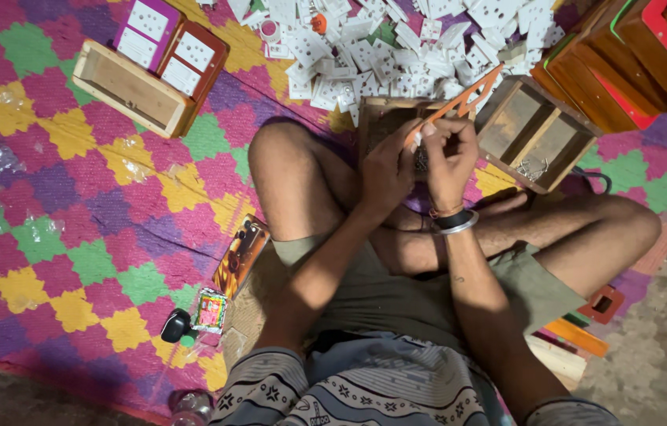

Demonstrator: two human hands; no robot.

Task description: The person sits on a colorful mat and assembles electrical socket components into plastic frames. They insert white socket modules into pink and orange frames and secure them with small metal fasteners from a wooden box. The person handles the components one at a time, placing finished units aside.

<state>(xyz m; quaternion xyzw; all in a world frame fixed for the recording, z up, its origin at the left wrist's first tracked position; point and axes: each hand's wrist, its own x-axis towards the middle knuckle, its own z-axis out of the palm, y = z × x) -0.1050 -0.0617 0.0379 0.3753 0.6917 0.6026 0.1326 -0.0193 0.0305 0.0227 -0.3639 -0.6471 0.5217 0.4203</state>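
I sit cross-legged on a patterned mat. My left hand [387, 170] and my right hand [450, 154] meet above my lap, fingers pinched together on a small pale part at the lower end of an orange frame-shaped tool [467, 96]. The orange tool slants up to the right from my fingertips. Which hand bears it I cannot tell for sure; the right fingers curl around its lower end. A dark wooden box [384, 118] lies just behind the hands. A bangle and band circle my right wrist.
A heap of white switch plates [396, 43] lies beyond my knees. An open wooden box [132, 87] with white-faced boards stands at upper left, a divided wooden box [534, 134] at right, stacked wooden frames [633, 55] at upper right. Small packets and a dark object [177, 323] lie by my left hip.
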